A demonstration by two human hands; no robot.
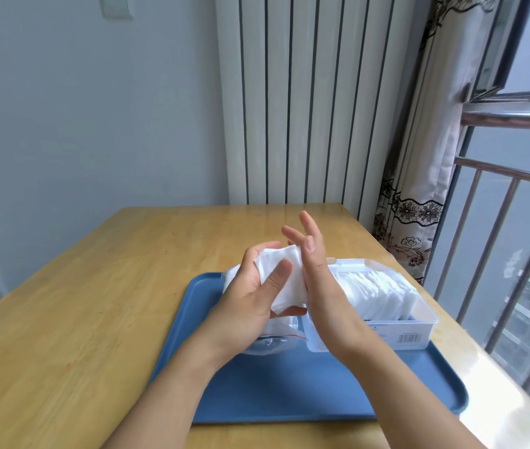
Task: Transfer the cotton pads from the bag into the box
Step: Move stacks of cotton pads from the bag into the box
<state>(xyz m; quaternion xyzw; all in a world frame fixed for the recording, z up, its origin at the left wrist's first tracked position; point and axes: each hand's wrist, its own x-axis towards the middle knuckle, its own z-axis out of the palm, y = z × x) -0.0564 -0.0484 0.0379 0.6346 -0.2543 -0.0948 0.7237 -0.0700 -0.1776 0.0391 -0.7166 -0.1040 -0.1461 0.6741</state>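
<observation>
Wooden table (101, 286), left hand (257, 293) gripping white square cotton pads (284, 277), right hand (313, 270) flat, open

I hold a stack of white cotton pads (284, 280) above the see-through bag (270, 338); more stand in the clear box (419, 328).

White pads (281, 273) — blue tray (289, 390)

Free: desk (95, 286) left half and far edge; tray (289, 384) near half.
Blocked: box (419, 325) fills tray's right far corner, bag (270, 338) just left of it.
</observation>
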